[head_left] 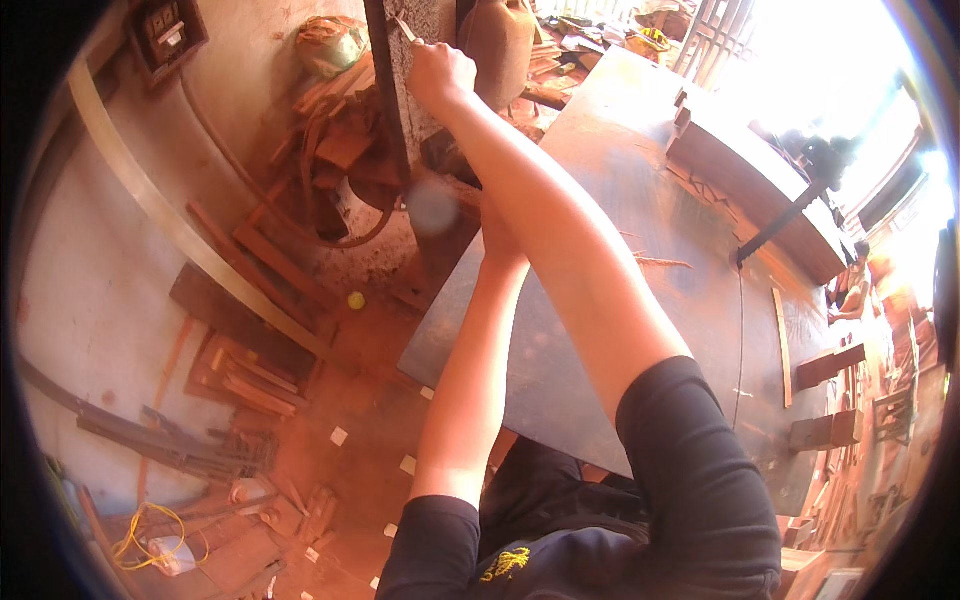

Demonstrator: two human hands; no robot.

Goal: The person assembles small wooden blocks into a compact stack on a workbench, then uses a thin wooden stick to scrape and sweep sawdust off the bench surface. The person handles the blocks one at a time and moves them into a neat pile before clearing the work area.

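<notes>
Nearest, the dark right sleeve [690, 440] and left sleeve [432, 545] are seen, with both bare forearms stretched forward over a grey table [555, 360]. The left hand [497, 236] is mostly hidden behind the right forearm [590, 270], so the state of its fingers cannot be told. On the table's right side, a thin wooden strip [782, 350] is laid, and beyond it a long wooden beam [750, 190] is crossed by a dark rod [785, 225]. Farther ahead, a slim pale piece [406, 30] is gripped in the closed fingers of the right hand [443, 78], before a dark upright post [396, 75]; whether they touch cannot be told. Past the hand, a brown rounded container [497, 50] is seen.
</notes>
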